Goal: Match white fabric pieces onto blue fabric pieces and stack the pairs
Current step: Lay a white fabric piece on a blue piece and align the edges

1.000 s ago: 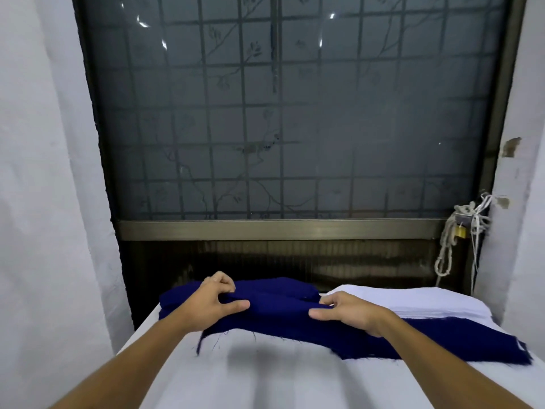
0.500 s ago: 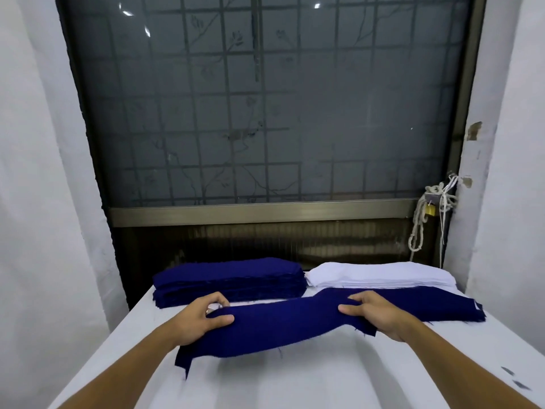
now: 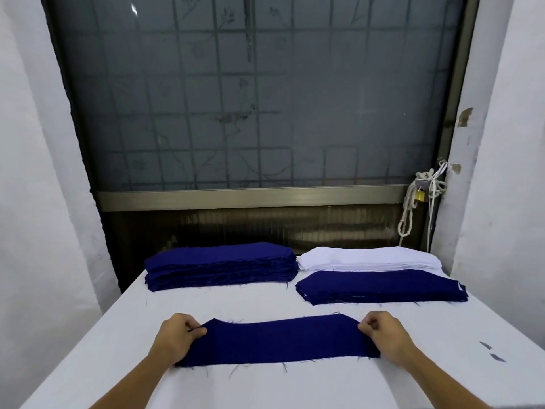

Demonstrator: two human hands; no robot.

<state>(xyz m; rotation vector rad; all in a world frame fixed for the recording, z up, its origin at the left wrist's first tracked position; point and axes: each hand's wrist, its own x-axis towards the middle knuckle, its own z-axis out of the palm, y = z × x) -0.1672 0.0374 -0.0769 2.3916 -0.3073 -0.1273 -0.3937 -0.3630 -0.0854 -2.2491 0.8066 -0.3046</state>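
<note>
A single long blue fabric piece (image 3: 280, 339) lies flat on the white table (image 3: 265, 388) in front of me. My left hand (image 3: 174, 338) pinches its left end and my right hand (image 3: 383, 332) pinches its right end. At the back left sits a thick stack of blue pieces (image 3: 221, 265). A stack of white pieces (image 3: 368, 258) lies at the back right. Just in front of the white stack rests a lower pile topped with blue (image 3: 380, 286).
A dark window with a metal frame (image 3: 250, 196) stands behind the table. A knotted rope and padlock (image 3: 418, 196) hang at the right of it. White walls close in on both sides. Small dark scraps (image 3: 492, 351) lie near the table's right edge.
Both hands drew the blue piece off the back stack, toward me, and spread it flat on the table. The view tilted down.
</note>
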